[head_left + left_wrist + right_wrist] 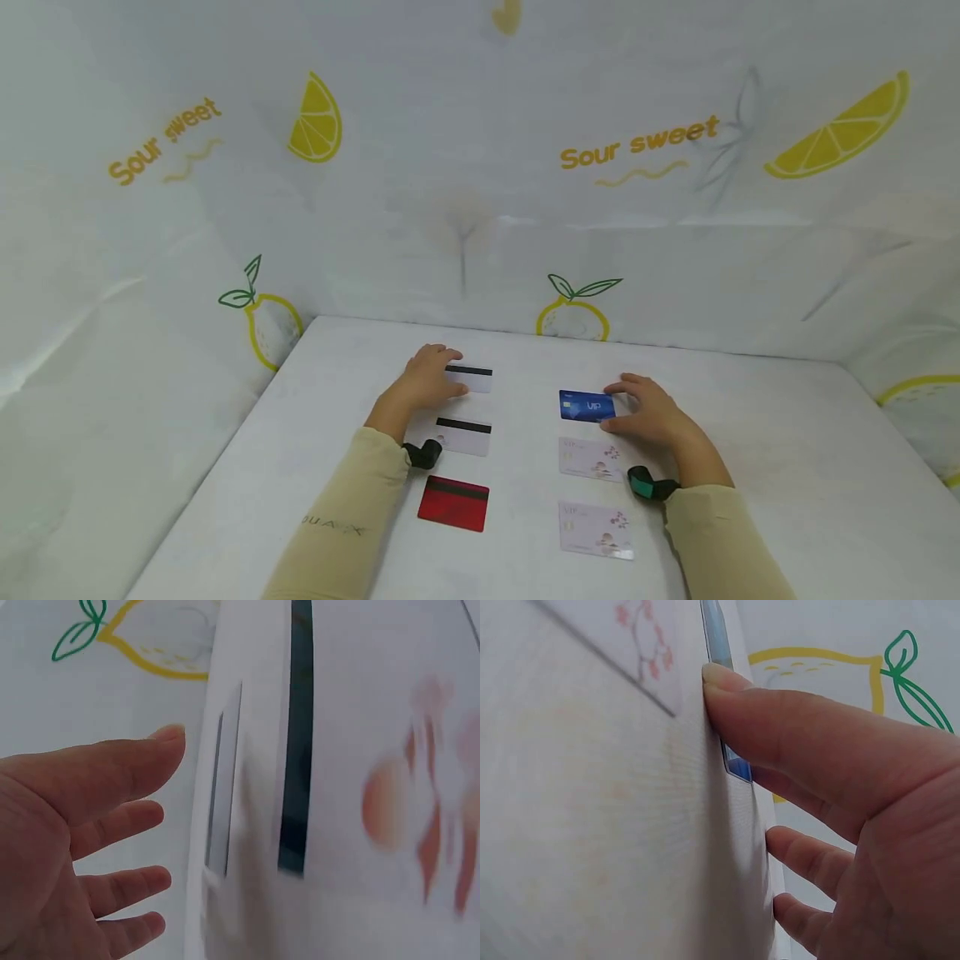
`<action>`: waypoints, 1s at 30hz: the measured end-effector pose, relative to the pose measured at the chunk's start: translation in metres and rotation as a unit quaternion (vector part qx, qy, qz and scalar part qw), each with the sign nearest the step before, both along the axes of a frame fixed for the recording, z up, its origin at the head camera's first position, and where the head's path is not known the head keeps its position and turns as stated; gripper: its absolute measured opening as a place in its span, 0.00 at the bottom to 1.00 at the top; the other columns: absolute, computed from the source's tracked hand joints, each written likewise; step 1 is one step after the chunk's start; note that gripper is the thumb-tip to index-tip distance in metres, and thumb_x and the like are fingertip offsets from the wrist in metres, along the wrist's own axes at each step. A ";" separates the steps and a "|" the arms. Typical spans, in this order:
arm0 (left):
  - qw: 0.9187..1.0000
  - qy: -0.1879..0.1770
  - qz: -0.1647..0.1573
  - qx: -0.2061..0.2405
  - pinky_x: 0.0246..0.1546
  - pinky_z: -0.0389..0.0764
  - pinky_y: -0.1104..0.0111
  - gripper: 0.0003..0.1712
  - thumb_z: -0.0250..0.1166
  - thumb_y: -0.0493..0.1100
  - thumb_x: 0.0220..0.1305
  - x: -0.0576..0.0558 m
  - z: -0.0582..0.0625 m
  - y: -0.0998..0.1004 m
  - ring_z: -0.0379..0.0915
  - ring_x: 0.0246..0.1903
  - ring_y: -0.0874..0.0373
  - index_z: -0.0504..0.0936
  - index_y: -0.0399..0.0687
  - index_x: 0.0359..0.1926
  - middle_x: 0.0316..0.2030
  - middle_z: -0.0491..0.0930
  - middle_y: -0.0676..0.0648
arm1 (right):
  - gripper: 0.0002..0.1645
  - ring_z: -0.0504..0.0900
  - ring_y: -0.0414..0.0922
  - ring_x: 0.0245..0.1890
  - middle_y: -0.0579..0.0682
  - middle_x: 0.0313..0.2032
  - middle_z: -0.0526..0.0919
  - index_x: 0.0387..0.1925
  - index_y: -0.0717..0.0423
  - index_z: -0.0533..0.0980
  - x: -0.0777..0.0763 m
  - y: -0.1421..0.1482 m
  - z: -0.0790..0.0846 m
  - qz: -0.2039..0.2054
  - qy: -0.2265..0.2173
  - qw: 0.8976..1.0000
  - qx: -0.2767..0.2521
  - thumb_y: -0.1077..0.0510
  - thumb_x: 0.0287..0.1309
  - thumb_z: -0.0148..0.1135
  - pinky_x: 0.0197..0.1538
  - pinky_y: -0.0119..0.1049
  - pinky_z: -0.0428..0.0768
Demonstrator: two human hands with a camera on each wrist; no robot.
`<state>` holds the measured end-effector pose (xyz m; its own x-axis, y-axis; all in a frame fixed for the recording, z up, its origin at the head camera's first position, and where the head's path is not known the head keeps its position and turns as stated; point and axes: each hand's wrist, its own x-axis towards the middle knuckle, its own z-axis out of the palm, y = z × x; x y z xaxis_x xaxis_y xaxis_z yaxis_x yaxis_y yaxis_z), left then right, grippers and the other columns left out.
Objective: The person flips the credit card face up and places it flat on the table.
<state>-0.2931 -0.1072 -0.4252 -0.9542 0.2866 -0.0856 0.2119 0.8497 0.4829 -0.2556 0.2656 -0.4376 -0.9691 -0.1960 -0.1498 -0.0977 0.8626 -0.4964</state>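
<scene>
Two columns of cards lie on the white table. At the far end of the left column my left hand (427, 377) hovers by a white card (476, 383) with a black magnetic stripe, thumb and fingers spread around its left end. The left wrist view shows a gap between the thumb tip and this card. Across from it, my right hand (651, 412) pinches the right end of a blue VIP card (581, 407) by its near and far edges. The thumb tip rests on the blue card's edge in the right wrist view, and the card lies low on the tabletop.
Nearer in the left column lie another striped white card (468, 442) and a red striped card (453, 508). Below the blue card are two pale flowered VIP cards, one midway (581, 460) and one closer (588, 533). A lemon-printed sheet (480, 192) stands behind the table.
</scene>
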 end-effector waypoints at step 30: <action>0.999 -0.050 -0.019 -0.008 0.71 0.43 0.38 0.27 0.71 0.54 0.59 -0.005 -0.014 -0.032 0.35 0.76 0.34 0.77 0.60 0.59 0.76 0.50 0.38 | 0.39 0.60 0.63 0.71 0.64 0.68 0.67 0.64 0.58 0.72 -0.022 -0.152 0.013 0.059 0.004 0.997 -0.053 0.49 0.52 0.72 0.71 0.59 0.59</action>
